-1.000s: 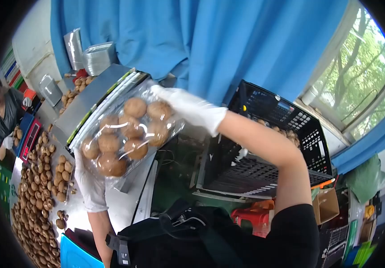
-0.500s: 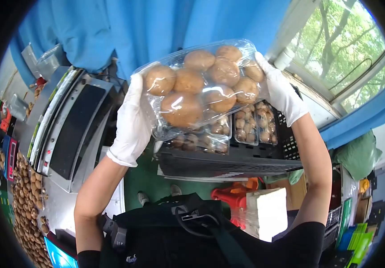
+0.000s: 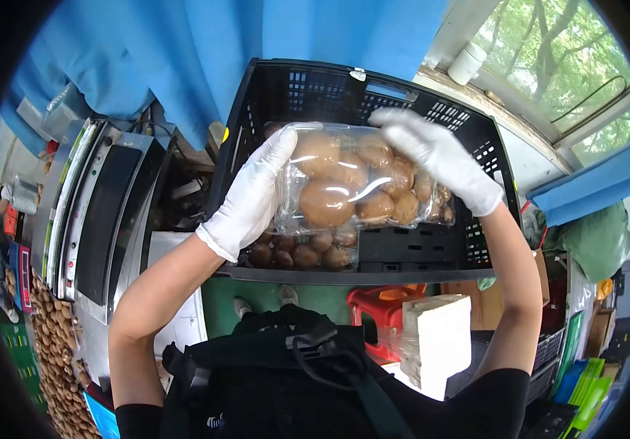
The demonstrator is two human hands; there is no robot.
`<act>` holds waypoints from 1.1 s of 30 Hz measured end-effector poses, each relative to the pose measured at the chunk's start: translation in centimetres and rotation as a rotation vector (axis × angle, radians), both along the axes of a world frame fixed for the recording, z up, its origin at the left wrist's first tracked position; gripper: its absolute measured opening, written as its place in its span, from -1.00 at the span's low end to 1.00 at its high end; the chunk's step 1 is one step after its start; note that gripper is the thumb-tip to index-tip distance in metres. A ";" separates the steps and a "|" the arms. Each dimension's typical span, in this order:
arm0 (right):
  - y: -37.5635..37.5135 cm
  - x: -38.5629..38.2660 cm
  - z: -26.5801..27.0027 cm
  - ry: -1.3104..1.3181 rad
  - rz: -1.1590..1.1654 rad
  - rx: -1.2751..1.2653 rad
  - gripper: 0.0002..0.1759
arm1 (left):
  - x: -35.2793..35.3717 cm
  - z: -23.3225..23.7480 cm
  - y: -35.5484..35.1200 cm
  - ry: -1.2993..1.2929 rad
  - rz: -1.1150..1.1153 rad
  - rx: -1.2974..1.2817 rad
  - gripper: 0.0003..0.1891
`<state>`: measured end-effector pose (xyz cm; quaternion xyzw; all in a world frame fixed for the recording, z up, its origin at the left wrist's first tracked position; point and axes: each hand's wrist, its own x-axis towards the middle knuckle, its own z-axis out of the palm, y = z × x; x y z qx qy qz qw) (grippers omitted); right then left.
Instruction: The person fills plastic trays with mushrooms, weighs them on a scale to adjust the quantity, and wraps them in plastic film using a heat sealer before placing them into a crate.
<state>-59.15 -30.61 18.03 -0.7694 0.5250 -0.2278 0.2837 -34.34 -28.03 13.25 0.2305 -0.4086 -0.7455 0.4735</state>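
Gripping the mushroom pack (image 3: 351, 183), both gloved hands' fingers (image 3: 275, 150) curl around it.

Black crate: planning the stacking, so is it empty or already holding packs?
Not empty: mushroom packs lie in the crate, below the held pack.

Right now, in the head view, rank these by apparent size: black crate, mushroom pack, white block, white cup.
1. black crate
2. mushroom pack
3. white block
4. white cup, which looks smallest but also sits farthest away, so its true size is unsure.
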 end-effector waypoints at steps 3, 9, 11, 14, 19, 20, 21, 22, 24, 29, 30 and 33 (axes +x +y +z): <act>-1.0 0.2 -1.0 0.087 0.157 0.266 -0.32 | 0.1 -1.2 -0.4 -0.085 -0.006 0.023 -0.52; 0.1 -5.4 -6.2 -0.078 0.018 0.293 -0.42 | 0.0 -1.8 -0.2 -0.476 0.018 -0.123 -0.43; -0.1 -10.5 -8.2 0.170 0.071 0.247 -0.40 | 0.3 -2.3 -0.2 -0.713 0.023 -0.121 -0.43; 1.6 -14.6 -9.6 0.399 0.011 0.382 -0.39 | 0.0 -3.0 -0.2 -0.808 0.052 -0.319 -0.41; 3.4 -15.7 -12.1 0.655 -0.028 0.623 -0.33 | -0.1 -1.9 0.5 -1.065 0.039 -0.467 -0.52; 3.6 -15.8 -12.3 0.620 -0.028 0.650 -0.32 | -0.1 -2.0 0.5 -1.065 0.032 -0.471 -0.52; 3.7 -16.0 -12.8 0.614 -0.035 0.653 -0.32 | -0.1 -2.1 0.5 -1.062 0.036 -0.488 -0.53; 3.6 -16.3 -13.4 0.664 0.022 0.579 -0.35 | -0.1 -2.2 0.5 -1.058 0.042 -0.506 -0.54; 3.5 -17.2 -14.7 0.739 0.111 0.468 -0.36 | 0.2 -2.4 0.4 -1.041 0.047 -0.535 -0.52; 3.8 -15.4 -13.6 0.914 0.141 0.522 -0.33 | 0.4 -2.5 0.5 -1.031 0.060 -0.581 -0.55; 3.9 -15.3 -13.2 0.925 0.126 0.502 -0.34 | 0.4 -2.7 0.5 -1.048 0.085 -0.642 -0.56; 4.0 -14.3 -12.5 0.969 0.139 0.393 -0.37 | 0.2 -2.5 0.5 -1.071 0.114 -0.678 -0.57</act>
